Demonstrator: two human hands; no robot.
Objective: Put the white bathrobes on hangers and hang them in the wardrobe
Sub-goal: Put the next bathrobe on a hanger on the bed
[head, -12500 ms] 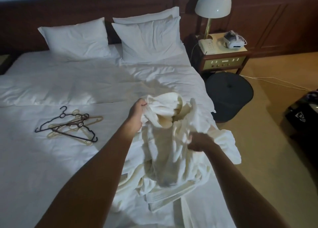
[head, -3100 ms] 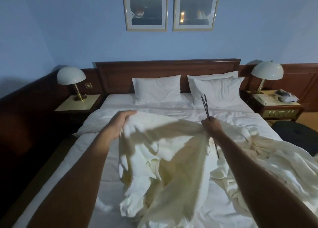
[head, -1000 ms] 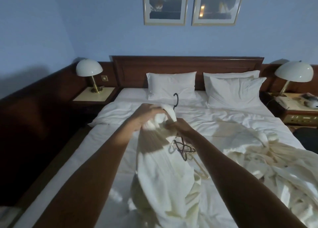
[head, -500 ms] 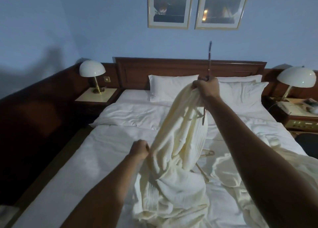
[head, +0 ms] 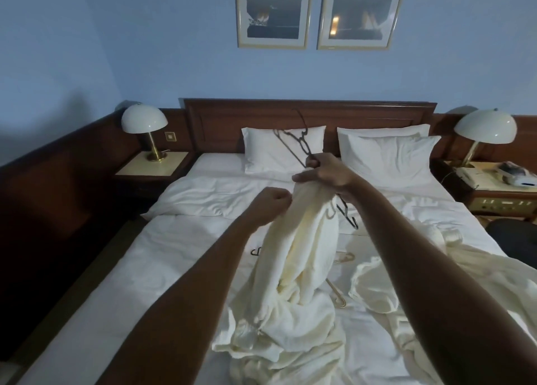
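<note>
Bedroom; my right hand (head: 325,174) grips dark wire hanger (head: 299,143) and soft, floppy cream towelling bathrobe (head: 302,257) at its collar; left hand (head: 268,203) fisted, contents unclear.

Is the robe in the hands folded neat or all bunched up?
Bunched up: the bathrobe hangs crumpled from the right hand.

Your white cotton bathrobe (head: 299,257) hangs over the middle of the bed (head: 180,257), its lower folds heaped near the foot edge. A second crumpled white bathrobe (head: 436,280) lies along the right edge. Pale plastic hangers (head: 338,294) rest between them; two white pillows (head: 386,158) sit at the head edge.
</note>
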